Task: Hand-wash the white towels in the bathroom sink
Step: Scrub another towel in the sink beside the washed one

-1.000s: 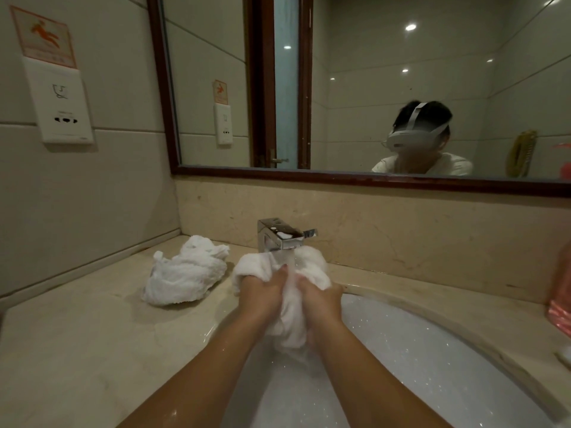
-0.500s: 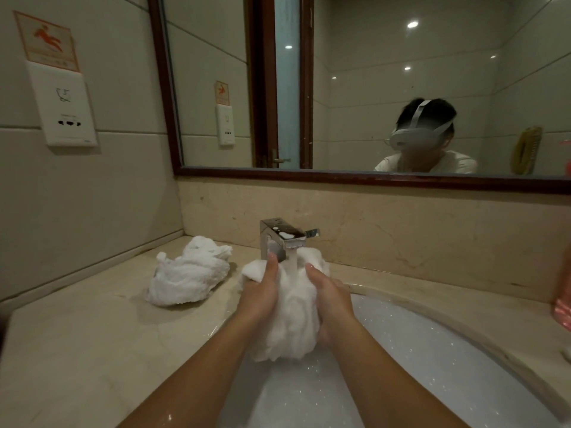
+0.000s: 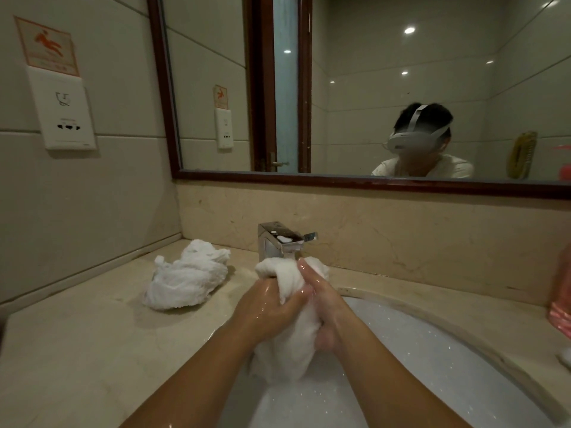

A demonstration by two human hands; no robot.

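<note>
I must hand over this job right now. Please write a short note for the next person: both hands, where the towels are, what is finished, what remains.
Left hand: grips the wet towel from its left side.
Right hand: grips the same towel from the right.
Wet towel: bunched above the sink, just below the faucet.
Second towel: crumpled on the counter, left of the faucet; washed or not, cannot tell.
Left to do: finish scrubbing, rinse and wring this towel; check the other.
</note>
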